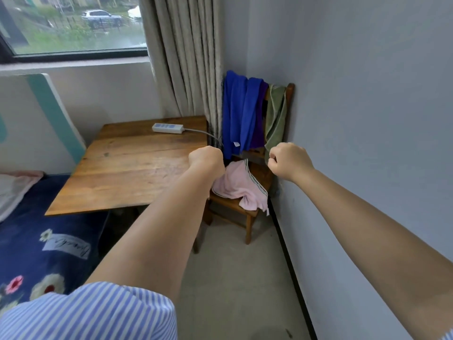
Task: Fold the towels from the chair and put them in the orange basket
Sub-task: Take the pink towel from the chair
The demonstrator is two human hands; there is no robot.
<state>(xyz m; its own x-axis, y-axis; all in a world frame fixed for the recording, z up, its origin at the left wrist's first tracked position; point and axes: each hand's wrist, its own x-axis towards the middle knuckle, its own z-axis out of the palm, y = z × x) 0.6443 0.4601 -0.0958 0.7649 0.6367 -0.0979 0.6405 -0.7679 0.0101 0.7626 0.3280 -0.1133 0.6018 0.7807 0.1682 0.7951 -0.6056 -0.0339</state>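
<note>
- The wooden counter (pixel 127 165) is seen left of the chair (pixel 257 173).
- Blue towels (pixel 239 114) are draped over the chairback; a pink towel (pixel 239 185) is heaped on the seat.
- Left hand (pixel 206 157) and right hand (pixel 288 159) are held out as fists (nothing gripped).

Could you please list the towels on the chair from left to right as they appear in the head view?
Pink towel on the seat → blue towel on the backrest → purple towel → green towel.

Soft terry-cloth pink towel (pixel 241 184) lies on the varnished wooden chair (pixel 253 212); at nine o'clock, the grainy, semi-glossy wooden tabletop (pixel 130 168) carries a smooth plastic power strip (pixel 168 128).
</note>
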